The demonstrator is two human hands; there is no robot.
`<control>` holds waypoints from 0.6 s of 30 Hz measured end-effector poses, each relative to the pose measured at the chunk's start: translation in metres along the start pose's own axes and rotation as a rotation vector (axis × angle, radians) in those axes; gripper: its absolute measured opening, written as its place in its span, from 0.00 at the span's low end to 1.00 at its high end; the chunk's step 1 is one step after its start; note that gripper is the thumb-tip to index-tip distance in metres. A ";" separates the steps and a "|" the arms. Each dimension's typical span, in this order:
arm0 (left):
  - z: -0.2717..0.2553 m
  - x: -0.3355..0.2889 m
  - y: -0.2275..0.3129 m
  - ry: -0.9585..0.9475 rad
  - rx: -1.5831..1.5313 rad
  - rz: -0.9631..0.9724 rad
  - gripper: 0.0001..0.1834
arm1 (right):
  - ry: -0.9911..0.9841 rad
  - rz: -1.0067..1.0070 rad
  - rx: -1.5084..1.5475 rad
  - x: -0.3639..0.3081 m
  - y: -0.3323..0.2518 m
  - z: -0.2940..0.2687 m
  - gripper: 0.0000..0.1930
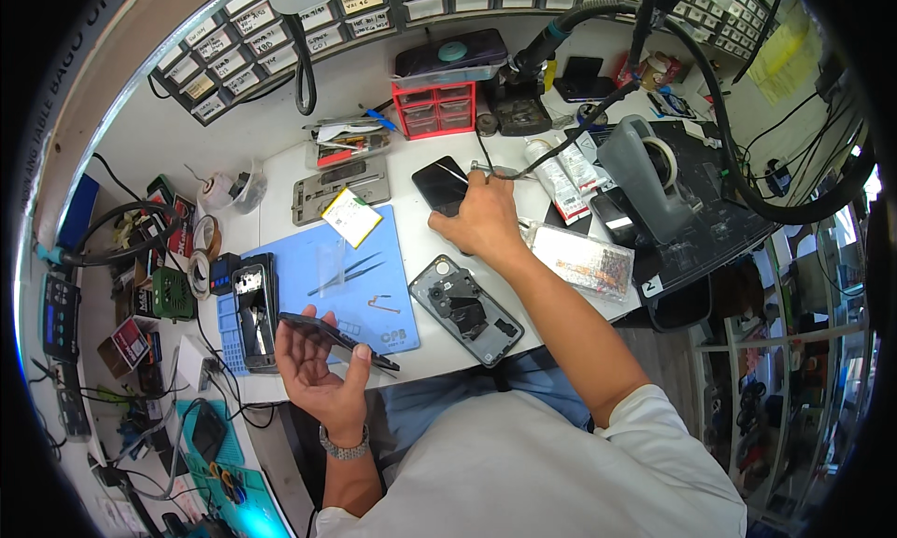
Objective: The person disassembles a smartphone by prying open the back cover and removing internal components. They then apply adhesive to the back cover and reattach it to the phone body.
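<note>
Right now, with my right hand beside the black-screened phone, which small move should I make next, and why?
I would probably lower the thin dark phone piece onto the blue mat: your left hand holds it tilted near the front edge of the table, while your right hand is away beside the black-screened phone.
</note>
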State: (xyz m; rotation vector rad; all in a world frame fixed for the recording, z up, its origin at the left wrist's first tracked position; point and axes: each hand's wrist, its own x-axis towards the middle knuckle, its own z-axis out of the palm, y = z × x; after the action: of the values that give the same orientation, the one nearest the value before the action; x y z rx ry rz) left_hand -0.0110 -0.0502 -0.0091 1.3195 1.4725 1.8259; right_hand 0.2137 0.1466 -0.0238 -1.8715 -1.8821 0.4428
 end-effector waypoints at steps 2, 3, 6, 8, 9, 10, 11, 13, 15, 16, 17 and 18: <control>0.001 0.001 0.001 -0.003 -0.009 0.008 0.54 | 0.007 0.008 0.009 -0.001 -0.001 -0.001 0.40; 0.001 0.002 0.001 -0.003 -0.015 0.013 0.54 | 0.006 0.010 0.015 -0.001 -0.002 -0.001 0.40; -0.001 0.002 0.003 -0.006 -0.023 0.026 0.54 | -0.001 0.003 0.025 -0.002 -0.001 -0.001 0.40; -0.003 0.002 0.004 -0.004 -0.023 0.032 0.54 | 0.016 -0.012 0.013 -0.004 0.000 -0.001 0.42; -0.005 0.002 0.005 -0.001 -0.022 0.032 0.54 | 0.028 -0.023 0.009 -0.006 0.000 -0.001 0.43; -0.005 0.001 0.005 0.003 -0.022 0.034 0.54 | 0.044 -0.028 0.010 -0.008 -0.001 0.000 0.44; -0.006 0.001 0.005 0.009 -0.022 0.038 0.54 | 0.061 -0.033 0.011 -0.011 -0.002 0.000 0.44; -0.008 0.001 0.005 0.019 -0.023 0.045 0.53 | 0.050 -0.032 0.032 -0.016 -0.004 -0.001 0.46; -0.008 0.001 0.005 0.028 -0.016 0.051 0.53 | 0.004 -0.025 0.072 -0.022 -0.006 -0.005 0.47; -0.009 0.001 0.005 0.031 -0.013 0.054 0.53 | -0.003 -0.030 0.085 -0.025 -0.008 -0.006 0.45; -0.009 0.001 0.006 0.031 0.004 0.053 0.54 | 0.001 -0.042 0.101 -0.028 -0.010 -0.008 0.44; -0.009 0.002 0.006 0.030 0.020 0.052 0.54 | 0.011 -0.062 0.124 -0.033 -0.013 -0.009 0.42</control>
State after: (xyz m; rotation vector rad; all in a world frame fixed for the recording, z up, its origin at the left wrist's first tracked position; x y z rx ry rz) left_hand -0.0183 -0.0552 -0.0028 1.3580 1.4886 1.8759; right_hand 0.2071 0.1129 -0.0121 -1.7273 -1.8564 0.5153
